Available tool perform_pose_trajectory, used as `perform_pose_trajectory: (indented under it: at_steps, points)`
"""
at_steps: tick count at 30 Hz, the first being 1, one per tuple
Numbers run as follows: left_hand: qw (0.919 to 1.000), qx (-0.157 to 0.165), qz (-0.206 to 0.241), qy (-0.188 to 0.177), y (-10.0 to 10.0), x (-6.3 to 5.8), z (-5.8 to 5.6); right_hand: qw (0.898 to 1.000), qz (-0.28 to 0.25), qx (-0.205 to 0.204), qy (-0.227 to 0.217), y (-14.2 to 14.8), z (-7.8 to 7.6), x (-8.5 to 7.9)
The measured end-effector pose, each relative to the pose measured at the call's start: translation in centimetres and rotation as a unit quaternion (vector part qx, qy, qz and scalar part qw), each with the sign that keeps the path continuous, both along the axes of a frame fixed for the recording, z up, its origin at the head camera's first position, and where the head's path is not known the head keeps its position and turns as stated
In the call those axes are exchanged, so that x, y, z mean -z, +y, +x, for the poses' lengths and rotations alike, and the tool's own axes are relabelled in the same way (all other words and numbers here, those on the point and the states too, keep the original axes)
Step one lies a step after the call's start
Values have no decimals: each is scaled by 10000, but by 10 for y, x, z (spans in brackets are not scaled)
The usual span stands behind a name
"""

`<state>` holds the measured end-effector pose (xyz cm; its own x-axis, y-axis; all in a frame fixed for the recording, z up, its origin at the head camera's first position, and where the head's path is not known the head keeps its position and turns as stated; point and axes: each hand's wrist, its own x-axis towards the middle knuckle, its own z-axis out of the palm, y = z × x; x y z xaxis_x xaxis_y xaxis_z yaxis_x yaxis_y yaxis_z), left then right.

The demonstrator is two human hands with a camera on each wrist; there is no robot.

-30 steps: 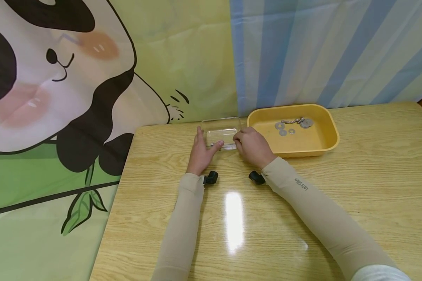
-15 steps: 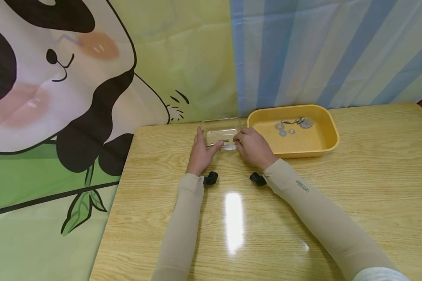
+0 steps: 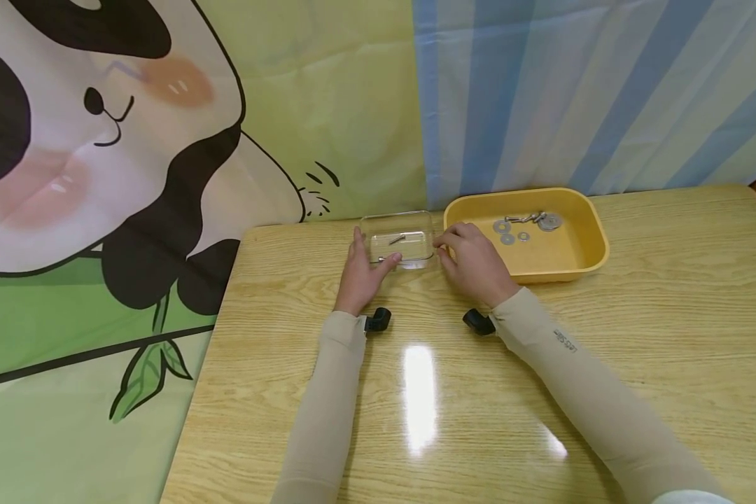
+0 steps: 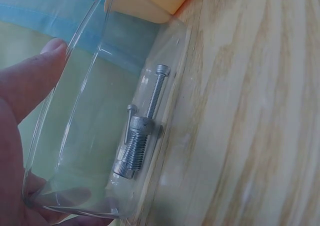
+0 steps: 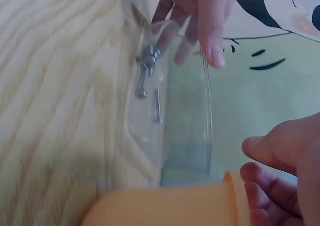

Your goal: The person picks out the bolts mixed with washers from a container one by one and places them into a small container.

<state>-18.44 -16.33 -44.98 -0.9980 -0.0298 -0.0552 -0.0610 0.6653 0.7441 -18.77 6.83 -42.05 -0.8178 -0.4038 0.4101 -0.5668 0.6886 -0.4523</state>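
Observation:
My left hand [image 3: 360, 276] grips the left end of a clear plastic box [image 3: 418, 221], with its thumb over the near rim. Inside the box lie several socket-head screws [image 4: 136, 143] of different thickness, close together on the bottom. A thin one [image 3: 397, 239] shows alone from above. My right hand [image 3: 475, 264] hovers between the box's right end and the yellow tub [image 3: 595, 241], over the tub's near left rim. In the right wrist view its thumb and bent fingers stand apart with nothing between them.
Loose in the yellow tub are several flat washers [image 3: 501, 227] and a cluster of small screws [image 3: 528, 218]. Box and tub stand side by side at the back of the wooden table [image 3: 327, 273], against a printed cloth [image 3: 365, 105].
My right hand has drawn back to the right, away from the box. A thin screw came into view in the box and shifted farther back. My left hand has stayed put.

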Motion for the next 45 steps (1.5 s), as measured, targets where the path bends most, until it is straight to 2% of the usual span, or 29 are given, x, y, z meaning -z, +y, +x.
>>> perform_pose_trajectory:
  at_steps: [10, 22, 31, 40, 45]
  points:
    - [10000, 20, 33, -48, 0, -2, 1, 9995, 252, 5, -175, 26, -3, -7]
    - [10000, -16, 2, -58, 1, 1, 0, 9972, 389, 466, -443, 69, -10, -3]
    - [9999, 22, 63, -110, 1, -1, 0, 9971, 302, 657, -242, 99, -20, 3]
    - [9999, -8, 109, -108, 0, 1, -1, 9921, 349, 882, -822, 115, -26, 6]
    - [9998, 10, 164, -87, 0, 2, -2, 9899, 349, 994, -950, 121, -32, 7]
